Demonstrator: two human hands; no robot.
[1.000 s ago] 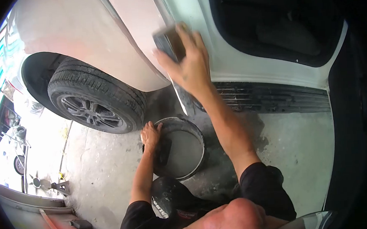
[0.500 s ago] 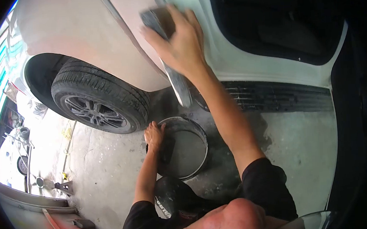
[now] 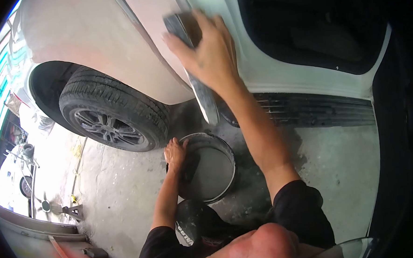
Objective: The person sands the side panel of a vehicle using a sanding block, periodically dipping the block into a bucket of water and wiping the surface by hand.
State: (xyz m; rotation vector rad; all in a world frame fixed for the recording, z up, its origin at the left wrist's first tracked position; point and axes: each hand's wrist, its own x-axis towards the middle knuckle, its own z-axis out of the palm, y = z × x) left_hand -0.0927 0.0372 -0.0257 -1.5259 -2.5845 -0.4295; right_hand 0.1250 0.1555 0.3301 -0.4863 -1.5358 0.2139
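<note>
My right hand [image 3: 214, 56] grips a dark sanding block [image 3: 177, 28], thumb on one side and fingers on the other. The block lies against the pale door panel [image 3: 146, 13] of a car, by the edge of the open door frame; its face toward the panel is hidden. Lower down, my left hand [image 3: 175, 153] is closed over the left rim of a round black bucket [image 3: 233, 161]. Cloudy grey water [image 3: 213, 173] fills part of the bucket, and a dark shape shows at its left side.
A car wheel [image 3: 114, 108] stands left of the bucket, under the fender. To the right runs a black ribbed running board [image 3: 308, 108] below the door opening. A jack stand [image 3: 73, 210] is on the concrete floor [image 3: 125, 189] at left.
My right hand and the block have shifted slightly right and down along the panel. My left hand stays on the bucket's rim.
</note>
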